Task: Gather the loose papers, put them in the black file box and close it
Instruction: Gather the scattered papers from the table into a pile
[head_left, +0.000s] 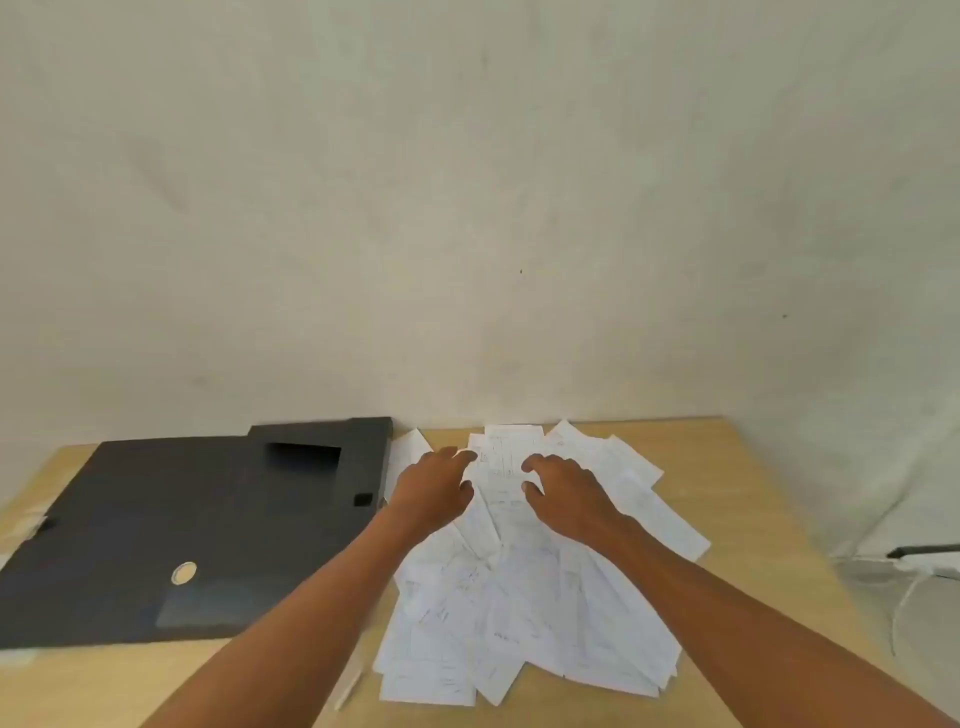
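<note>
A messy heap of white printed papers (524, 613) lies spread over the middle of the wooden table (748, 499). The black file box (171, 525) lies flat to the left of the heap, with a round finger hole and a rectangular cut-out in its top face. Whether its flap is open I cannot tell. My left hand (434, 491) and my right hand (569, 491) hover over the far part of the heap, fingers spread and curled downward, on either side of one sheet. Neither hand holds anything that I can see.
A pale wall (467, 208) rises right behind the table's far edge. Off the table's right edge a dark rod-like object (927, 552) and a white cable (906, 597) show. A thin white strip (348, 688) lies near the front, left of the heap.
</note>
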